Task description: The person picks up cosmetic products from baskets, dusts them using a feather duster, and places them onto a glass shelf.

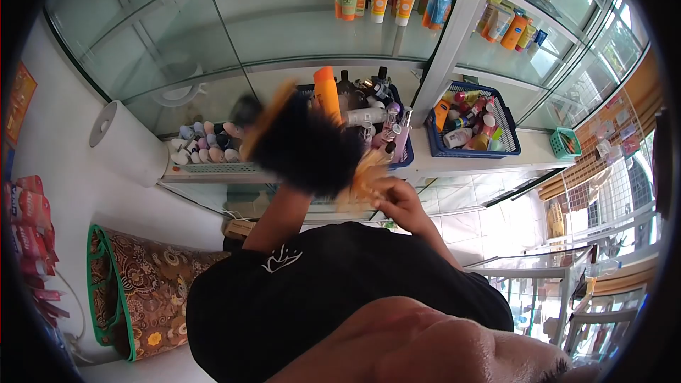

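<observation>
A brush (308, 145) with dense black bristles and an orange-brown back is raised in front of me, smeared by motion. My left forearm runs up behind it; the bristles hide the left hand, which appears to hold the brush. My right hand (399, 202) is closed on a yellow-orange item (365, 183), too blurred to name, close beside the bristle tips. Just beyond both hands, a dark blue basket (406, 159) on the counter holds bottles, among them an upright orange bottle (326, 96) and several purple ones.
Left of the basket, a pale green tray (213, 168) holds several small roll-on-like bottles. A second blue basket (461, 150) of bottles and a small green basket (565, 143) stand right. Glass shelves above hold sunscreen tubes (380, 1). A white roll (128, 143) stands left, near a patterned bag (159, 287).
</observation>
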`<state>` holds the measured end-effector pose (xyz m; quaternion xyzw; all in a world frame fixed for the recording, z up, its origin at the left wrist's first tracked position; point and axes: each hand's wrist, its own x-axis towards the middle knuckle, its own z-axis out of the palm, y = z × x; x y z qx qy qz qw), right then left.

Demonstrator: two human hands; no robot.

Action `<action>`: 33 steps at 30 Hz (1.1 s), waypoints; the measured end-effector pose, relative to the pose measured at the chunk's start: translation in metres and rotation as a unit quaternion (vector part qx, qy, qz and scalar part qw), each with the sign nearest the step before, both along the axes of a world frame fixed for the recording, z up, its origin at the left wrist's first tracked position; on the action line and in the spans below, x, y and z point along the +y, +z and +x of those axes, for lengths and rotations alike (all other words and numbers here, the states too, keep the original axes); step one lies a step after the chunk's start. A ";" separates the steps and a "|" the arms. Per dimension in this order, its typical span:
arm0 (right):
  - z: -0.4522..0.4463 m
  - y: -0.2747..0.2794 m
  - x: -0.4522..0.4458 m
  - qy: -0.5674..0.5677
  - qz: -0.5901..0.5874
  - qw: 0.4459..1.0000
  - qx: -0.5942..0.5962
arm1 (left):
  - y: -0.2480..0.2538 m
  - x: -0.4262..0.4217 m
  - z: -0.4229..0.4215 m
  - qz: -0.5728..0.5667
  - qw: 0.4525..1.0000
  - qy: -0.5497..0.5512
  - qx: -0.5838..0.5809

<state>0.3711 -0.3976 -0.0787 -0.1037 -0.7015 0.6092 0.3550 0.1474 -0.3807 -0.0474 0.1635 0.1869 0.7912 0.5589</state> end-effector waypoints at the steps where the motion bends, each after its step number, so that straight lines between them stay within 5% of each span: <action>1: 0.001 0.001 0.000 0.042 0.017 0.999 -0.018 | -0.009 0.004 -0.005 0.025 0.999 -0.022 0.003; 4: 0.002 0.006 0.000 -0.013 -0.035 0.998 -0.042 | -0.023 0.014 -0.018 0.099 0.991 -0.088 0.012; 8: -0.001 -0.004 0.012 -0.185 -0.141 0.969 0.086 | 0.025 -0.015 -0.005 -0.092 0.992 -0.062 0.053; 12: -0.004 0.004 0.013 -0.224 -0.153 0.957 0.105 | 0.025 -0.018 -0.005 -0.078 0.992 -0.087 0.045; 14: -0.001 -0.006 0.010 -0.165 -0.088 0.979 0.083 | 0.031 -0.008 0.005 -0.108 0.994 -0.027 -0.012; 17: 0.006 -0.001 0.000 -0.043 0.031 0.998 -0.019 | -0.011 0.005 -0.002 -0.029 0.994 0.002 0.107; 19: 0.007 0.007 -0.001 0.036 0.018 0.998 -0.047 | -0.012 0.002 -0.026 0.047 0.980 -0.191 0.038; 20: 0.007 0.010 -0.001 0.075 0.011 0.995 -0.061 | -0.011 0.003 -0.027 0.035 0.980 -0.191 0.044; 22: 0.008 0.004 0.000 0.009 0.013 0.998 -0.054 | -0.006 0.002 -0.026 0.011 0.980 -0.190 0.055; 23: 0.008 0.004 -0.001 -0.044 -0.013 0.998 -0.032 | -0.005 0.003 -0.002 -0.031 0.997 -0.057 -0.036; 28: 0.007 0.006 0.013 -0.263 -0.173 0.946 0.071 | 0.023 -0.019 0.006 -0.095 0.992 -0.075 0.042; 33: 0.016 0.009 0.014 -0.266 -0.183 0.944 0.067 | 0.015 -0.019 0.009 -0.083 0.992 -0.076 0.053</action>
